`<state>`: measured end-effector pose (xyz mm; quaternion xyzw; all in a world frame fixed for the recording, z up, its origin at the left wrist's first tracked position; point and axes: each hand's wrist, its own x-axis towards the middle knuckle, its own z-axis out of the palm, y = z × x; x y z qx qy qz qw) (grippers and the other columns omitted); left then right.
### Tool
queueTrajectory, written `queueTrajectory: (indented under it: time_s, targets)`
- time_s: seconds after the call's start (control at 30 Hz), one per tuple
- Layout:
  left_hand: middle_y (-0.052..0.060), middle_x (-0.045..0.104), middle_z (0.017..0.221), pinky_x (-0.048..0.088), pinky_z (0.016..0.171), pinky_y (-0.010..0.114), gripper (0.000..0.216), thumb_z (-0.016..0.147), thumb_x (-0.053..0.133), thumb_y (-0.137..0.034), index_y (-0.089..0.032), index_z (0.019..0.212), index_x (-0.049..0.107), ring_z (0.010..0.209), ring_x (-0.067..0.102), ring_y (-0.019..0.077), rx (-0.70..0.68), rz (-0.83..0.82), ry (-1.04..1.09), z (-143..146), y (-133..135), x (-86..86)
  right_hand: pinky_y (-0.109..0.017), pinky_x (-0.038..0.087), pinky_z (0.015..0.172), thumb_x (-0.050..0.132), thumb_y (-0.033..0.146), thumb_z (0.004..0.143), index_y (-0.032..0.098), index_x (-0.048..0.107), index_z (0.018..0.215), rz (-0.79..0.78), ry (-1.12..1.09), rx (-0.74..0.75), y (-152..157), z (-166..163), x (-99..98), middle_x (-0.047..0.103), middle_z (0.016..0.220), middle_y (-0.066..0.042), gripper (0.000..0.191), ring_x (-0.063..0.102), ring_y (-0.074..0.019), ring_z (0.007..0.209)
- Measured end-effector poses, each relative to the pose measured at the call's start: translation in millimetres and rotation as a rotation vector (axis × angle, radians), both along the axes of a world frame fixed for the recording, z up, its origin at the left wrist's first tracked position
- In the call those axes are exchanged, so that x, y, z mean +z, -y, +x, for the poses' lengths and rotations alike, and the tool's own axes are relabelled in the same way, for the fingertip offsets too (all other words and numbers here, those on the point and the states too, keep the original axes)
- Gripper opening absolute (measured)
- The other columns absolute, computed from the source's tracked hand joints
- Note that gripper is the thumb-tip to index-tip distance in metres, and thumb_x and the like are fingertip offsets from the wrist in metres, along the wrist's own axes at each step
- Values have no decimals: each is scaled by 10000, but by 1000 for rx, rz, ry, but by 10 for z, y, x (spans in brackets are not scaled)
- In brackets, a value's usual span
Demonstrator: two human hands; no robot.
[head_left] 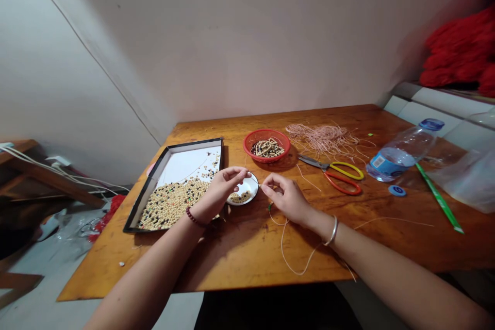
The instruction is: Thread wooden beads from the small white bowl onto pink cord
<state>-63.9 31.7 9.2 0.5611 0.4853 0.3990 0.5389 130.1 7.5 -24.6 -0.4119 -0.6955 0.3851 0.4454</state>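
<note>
My left hand (223,185) is above a small white dish (253,193), its thumb and forefinger pinched at one end of a thin line. This line, seemingly cord, runs across to my right hand (288,197), where the fingertips also pinch it. Whether a bead sits between the left fingertips is too small to tell. From the right hand a pale cord (284,247) hangs in a loop onto the table, with a small green bit beside that hand. Loose beads (240,197) lie in the dish. A black-edged tray (133,211) left of it holds many tan, dark and coloured beads.
Behind the dish stands a red basket (266,159) of strung beads. Pink cord (325,139) lies tangled near scissors (328,167) with yellow and red handles. Further right are a water bottle (402,152), a blue cap (397,191), a green strip (439,198) and a plastic bag (472,180).
</note>
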Motion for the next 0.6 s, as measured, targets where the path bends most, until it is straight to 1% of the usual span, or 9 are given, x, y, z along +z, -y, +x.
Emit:
queueTrajectory:
  time_s: [0.2, 0.37, 0.47, 0.6]
  targets:
    - [61, 666, 879, 360, 584, 192, 397, 720, 720, -501, -152, 909, 698, 684, 519, 92, 24, -22, 22, -1, -7, -4, -221, 370, 559, 532, 359, 880, 169, 555, 806, -34, -42, 26, -8, -2, 10, 550, 714, 2, 205, 469, -104, 601]
    - [65, 669, 831, 359, 557, 200, 428, 700, 726, -520, -141, 897, 705, 633, 510, 93, 18, -14, 7, -7, -8, -8, -225, 372, 559, 552, 367, 862, 169, 554, 792, -80, -90, 51, -12, -7, 45, 555, 721, -2, 209, 476, -106, 606]
    - [72, 674, 830, 349, 538, 200, 438, 714, 708, -533, -137, 900, 709, 616, 501, 91, -2, -1, -10, -6, -7, -10, -226, 383, 562, 555, 375, 853, 170, 554, 793, -104, -123, 67, -23, -10, 51, 564, 738, -8, 214, 490, -111, 622]
    - [59, 686, 845, 351, 556, 204, 398, 733, 699, -517, -156, 902, 714, 625, 515, 90, -22, 8, -20, -7, -6, -10, -226, 386, 566, 563, 379, 848, 166, 552, 789, -114, -144, 68, -34, -9, 44, 558, 736, -8, 222, 496, -113, 636]
